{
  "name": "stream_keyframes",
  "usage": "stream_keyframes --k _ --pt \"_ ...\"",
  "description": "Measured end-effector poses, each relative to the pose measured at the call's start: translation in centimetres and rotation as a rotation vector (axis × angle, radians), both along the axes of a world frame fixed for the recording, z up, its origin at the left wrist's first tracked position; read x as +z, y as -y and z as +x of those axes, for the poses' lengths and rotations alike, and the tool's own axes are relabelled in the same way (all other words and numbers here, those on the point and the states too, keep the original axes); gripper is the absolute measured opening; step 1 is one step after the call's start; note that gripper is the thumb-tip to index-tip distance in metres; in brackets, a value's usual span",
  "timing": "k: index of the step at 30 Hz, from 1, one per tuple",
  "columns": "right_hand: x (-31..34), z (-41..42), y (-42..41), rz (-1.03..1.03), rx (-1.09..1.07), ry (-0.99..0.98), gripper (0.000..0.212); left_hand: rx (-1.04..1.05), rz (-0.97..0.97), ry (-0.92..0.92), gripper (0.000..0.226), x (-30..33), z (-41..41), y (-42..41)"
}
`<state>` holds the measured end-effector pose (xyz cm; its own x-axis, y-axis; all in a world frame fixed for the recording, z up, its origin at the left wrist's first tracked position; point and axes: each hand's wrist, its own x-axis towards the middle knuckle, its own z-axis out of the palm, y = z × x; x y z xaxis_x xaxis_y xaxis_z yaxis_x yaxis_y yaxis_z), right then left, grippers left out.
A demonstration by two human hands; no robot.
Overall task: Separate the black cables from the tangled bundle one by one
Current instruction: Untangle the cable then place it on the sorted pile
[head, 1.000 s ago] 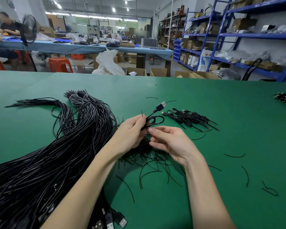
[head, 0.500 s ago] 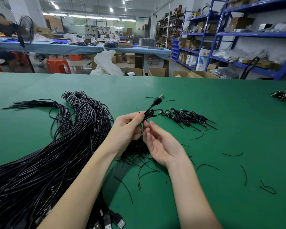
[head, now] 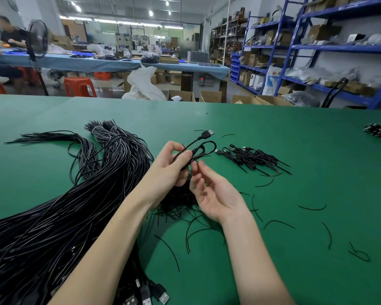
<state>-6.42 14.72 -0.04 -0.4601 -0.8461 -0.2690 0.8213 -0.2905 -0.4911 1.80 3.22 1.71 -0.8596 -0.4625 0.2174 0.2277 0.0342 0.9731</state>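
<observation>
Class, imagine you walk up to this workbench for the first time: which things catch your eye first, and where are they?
First, the great bundle of black cables sprawling over the left half of the green table. At the centre, the left hand grips one looped cable, its USB plug pointing up and away, while the right hand is open beside it, palm up. Just beyond, to the right, lies a small pile of coiled cables.
</observation>
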Motion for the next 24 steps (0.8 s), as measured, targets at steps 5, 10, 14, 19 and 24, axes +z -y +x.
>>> stream_keyframes --k 5,10,14,19,24 --pt "-0.1 0.1 0.0 -0.003 0.011 -0.007 0.017 0.013 -0.064 -0.005 0.022 0.4 0.1 -0.3" --pt "-0.4 -0.2 -0.3 -0.020 -0.005 0.005 0.014 -0.083 -0.006 0.006 0.029 0.6 0.2 -0.6" --pt "-0.8 -1.1 -1.3 0.060 -0.019 -0.112 0.017 -0.275 -0.013 0.105 0.025 1.0 0.7 -0.3" --pt "-0.6 -2.7 -3.9 0.296 0.036 -0.700 0.016 -0.442 -0.234 0.274 0.022 1.4 1.3 -0.3" --pt "0.4 -3.1 -5.3 0.389 0.140 -1.002 0.014 -0.431 -0.566 0.384 0.017 2.2 1.9 -0.4"
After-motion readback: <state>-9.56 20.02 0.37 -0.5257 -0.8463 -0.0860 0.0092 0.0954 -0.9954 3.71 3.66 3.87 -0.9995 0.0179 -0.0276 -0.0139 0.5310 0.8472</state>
